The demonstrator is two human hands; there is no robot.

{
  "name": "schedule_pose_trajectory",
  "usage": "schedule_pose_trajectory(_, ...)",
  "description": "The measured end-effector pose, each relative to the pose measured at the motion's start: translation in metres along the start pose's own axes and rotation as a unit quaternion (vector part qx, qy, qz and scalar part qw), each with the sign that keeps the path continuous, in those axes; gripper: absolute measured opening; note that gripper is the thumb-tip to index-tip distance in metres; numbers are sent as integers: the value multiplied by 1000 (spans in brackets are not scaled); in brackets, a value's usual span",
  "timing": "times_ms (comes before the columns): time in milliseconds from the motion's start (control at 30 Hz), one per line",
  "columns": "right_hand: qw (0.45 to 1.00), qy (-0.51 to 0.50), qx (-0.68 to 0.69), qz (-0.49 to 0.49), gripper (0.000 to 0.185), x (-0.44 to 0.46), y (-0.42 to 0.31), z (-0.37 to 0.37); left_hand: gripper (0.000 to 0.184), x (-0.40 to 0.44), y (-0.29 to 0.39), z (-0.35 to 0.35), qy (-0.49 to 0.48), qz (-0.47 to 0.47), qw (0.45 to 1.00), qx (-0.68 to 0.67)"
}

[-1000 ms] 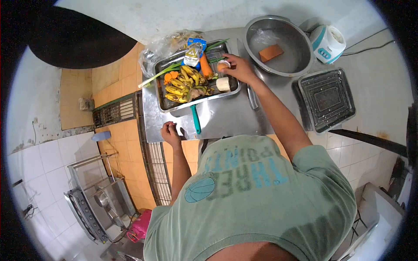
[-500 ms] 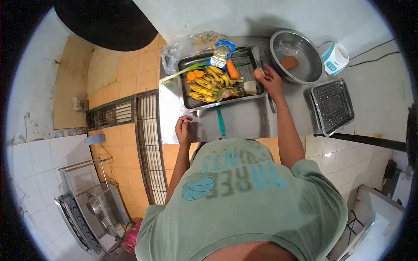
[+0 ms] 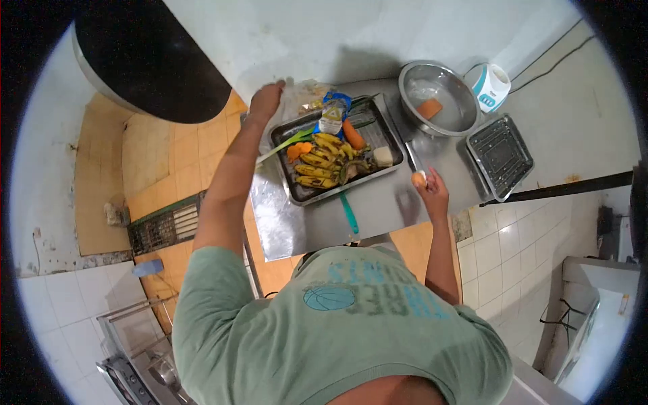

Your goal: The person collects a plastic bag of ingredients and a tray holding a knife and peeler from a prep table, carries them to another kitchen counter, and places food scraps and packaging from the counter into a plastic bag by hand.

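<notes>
I find the right hand's fingers clamped on a small round piece above the table, beside the tray, which apparently keeps the bananas together. The left hand is at the plastic bag; whether its fingers grip, I cannot tell.

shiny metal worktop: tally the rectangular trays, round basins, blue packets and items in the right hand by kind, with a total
Rectangular metal trays: 2
Round metal basin: 1
Blue-and-white packet: 1
Small roundish orange-tan item, in the right hand: 1
Total: 5
</notes>
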State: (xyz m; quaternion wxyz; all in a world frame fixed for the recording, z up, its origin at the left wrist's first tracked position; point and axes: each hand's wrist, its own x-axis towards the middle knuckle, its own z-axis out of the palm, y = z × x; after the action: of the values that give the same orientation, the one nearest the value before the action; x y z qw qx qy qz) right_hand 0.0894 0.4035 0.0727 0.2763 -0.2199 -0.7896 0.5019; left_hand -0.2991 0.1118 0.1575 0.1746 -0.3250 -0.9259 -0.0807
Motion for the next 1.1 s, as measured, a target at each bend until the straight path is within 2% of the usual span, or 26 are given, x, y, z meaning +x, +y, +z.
schedule_pose_trajectory(67,996,18,71,53,59,-15,15,-8,15,20,8,-29,157,49,971,-173)
schedule_pose_trajectory(133,995,20,75,61,58,-21,25,-16,13,31,25,-80,116,90,970,-194)
schedule_pose_trajectory(233,995,23,81,53,58,-6,33,-27,12,56,29,-115,141,146,957,-205)
schedule_pose_trajectory(333,997,24,64,25,58,16,44,-39,13,66,42,-154,141,129,958,-214)
schedule_pose_trajectory(400,998,17,56,7,57,35,51,-46,14,80,44,-174,193,145,945,-220)
schedule_pose_trajectory(467,998,4,57,0,57,51,51,-55,14,89,54,-200,230,201,922,-238)
schedule_pose_trajectory(533,998,-10,62,7,57,62,48,-66,17,75,99,-248,180,98,944,-257)
schedule_pose_trajectory(567,998,-16,64,11,57,67,46,-72,20,68,117,-263,153,75,945,-280)
schedule_pose_trajectory(667,997,-45,67,-7,56,77,35,-92,26,59,154,-285,62,-33,909,-410)
schedule_pose_trajectory(767,979,-87,182,-20,54,74,-16,-118,28,48,174,-270,77,-39,908,-411)
schedule_pose_trajectory(833,949,-152,272,-48,52,68,-63,-135,22,34,215,-268,3,-75,872,-484)
schedule_pose_trajectory(867,920,-216,322,-59,51,63,-93,-142,20,26,239,-264,-37,-96,847,-522)
schedule_pose_trajectory(900,885,-276,368,-68,50,58,-120,-142,25,20,260,-256,-70,-120,829,-542)
schedule_pose_trajectory(933,874,-287,372,-123,55,54,-136,-132,24,14,279,-245,-92,-136,803,-573)
schedule_pose_trajectory(1000,887,-318,275,-191,48,60,-144,-113,22,0,315,-220,-138,-163,745,-632)
schedule_pose_trajectory(1033,893,-326,277,-140,46,65,-139,-105,21,-8,333,-207,-160,-145,721,-659)
schedule_pose_trajectory(1100,920,-278,256,-106,39,68,-105,-96,25,-21,350,-180,-230,-150,691,-669)
